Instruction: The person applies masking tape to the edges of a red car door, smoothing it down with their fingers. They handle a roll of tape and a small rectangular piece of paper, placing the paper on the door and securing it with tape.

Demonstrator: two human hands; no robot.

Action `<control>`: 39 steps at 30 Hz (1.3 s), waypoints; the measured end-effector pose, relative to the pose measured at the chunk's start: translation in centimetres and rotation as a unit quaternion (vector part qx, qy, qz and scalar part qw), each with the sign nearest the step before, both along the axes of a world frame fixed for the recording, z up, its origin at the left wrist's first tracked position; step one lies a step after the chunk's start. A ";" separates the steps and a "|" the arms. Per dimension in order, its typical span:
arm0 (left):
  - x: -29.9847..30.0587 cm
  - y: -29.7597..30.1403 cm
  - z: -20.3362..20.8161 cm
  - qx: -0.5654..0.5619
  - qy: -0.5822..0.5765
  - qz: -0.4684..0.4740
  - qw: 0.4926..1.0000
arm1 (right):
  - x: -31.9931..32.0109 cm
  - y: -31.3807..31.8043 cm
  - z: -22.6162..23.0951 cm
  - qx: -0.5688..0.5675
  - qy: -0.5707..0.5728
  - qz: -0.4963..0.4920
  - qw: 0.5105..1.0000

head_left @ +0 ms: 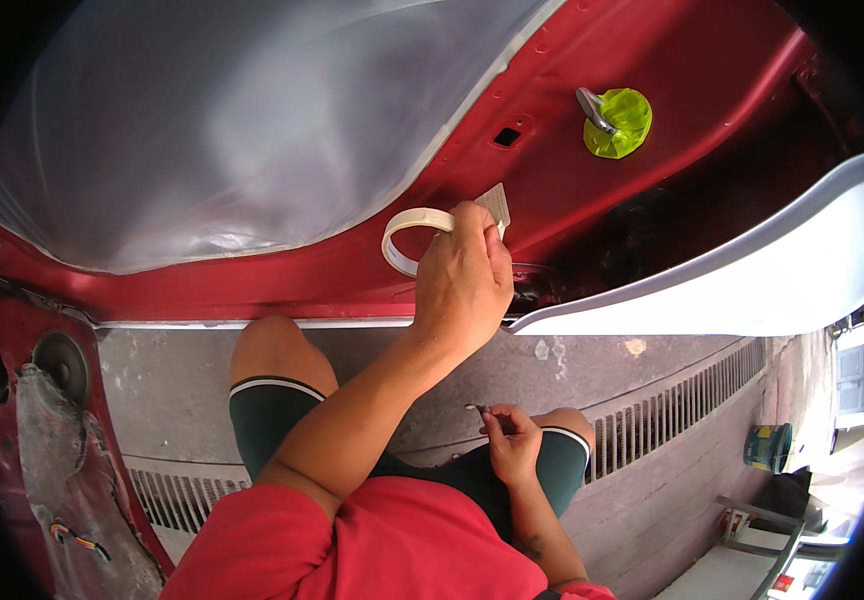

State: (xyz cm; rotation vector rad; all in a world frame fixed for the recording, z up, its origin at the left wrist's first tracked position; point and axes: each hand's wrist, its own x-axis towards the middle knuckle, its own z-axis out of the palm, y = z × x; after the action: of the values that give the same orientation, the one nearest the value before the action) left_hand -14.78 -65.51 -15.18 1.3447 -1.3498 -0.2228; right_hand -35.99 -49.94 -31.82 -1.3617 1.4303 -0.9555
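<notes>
Right hand [514, 440] tightly pinching a small dark object [483, 410] by the right knee [565, 424], left hand [465, 275] closed on a cream tape roll [414, 217], near the lower edge of the red car panel [552, 185], cloudy plastic sheeting [252, 120] beyond

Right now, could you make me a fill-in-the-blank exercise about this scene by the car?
The bare left hand holds a beige, ring-shaped roll of ____.
Vertically in the picture, the bare right hand sits ____ than the left.
The car's glossy metal body panel behind the roll is painted ____.
A crumpled, plastic-like patch behind the silver metal lever is coloured ____.

Missing words: tape; lower; red; yellow-green.
</notes>
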 end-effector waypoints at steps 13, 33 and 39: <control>5.2 0.8 -4.6 0.018 0.108 0.030 0.993 | 0.4 -0.1 0.1 0.031 -0.039 0.005 0.999; 4.8 1.9 -3.5 -0.111 0.170 -0.132 0.970 | 1.0 0.3 -0.6 0.024 -0.022 0.010 0.999; 6.4 2.4 -4.0 -0.091 0.223 -0.260 0.935 | 1.2 0.1 -0.8 0.019 -0.014 0.010 1.000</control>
State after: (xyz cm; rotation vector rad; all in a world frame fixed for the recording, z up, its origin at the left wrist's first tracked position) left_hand -8.41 -63.10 -19.14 0.7000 -1.2706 -0.7007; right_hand -34.84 -49.85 -32.63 -1.3273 1.4039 -0.9268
